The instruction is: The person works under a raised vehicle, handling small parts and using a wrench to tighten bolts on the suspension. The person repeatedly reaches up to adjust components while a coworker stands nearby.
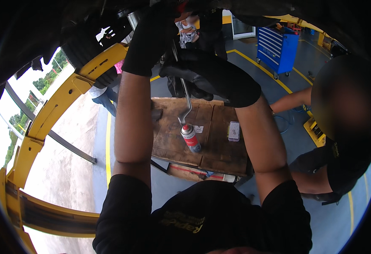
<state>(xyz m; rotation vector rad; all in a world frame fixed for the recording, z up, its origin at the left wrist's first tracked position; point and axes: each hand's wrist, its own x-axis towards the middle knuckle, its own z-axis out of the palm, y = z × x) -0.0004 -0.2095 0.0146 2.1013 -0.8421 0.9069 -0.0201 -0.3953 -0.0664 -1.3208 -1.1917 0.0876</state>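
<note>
Both my arms reach up under the dark underside of a vehicle (96, 25), in black gloves. My right hand (206, 74) is closed around a long silver wrench (187, 95), whose bent lower end hangs down towards me. The upper part of the wrench runs up beside my left hand (149, 40). That hand is raised into the dark parts overhead, and its fingers are hidden there. Below the wrench in the picture, a spray can (189, 139) with a red top stands on a cardboard-covered table (172, 144).
A small flat case (233, 131) lies on the table's right side. Close on my right is another person (342, 110), an arm stretched towards the table. A yellow lift post (50, 114) curves along the left. A blue tool cabinet (276, 51) and more people stand farther back.
</note>
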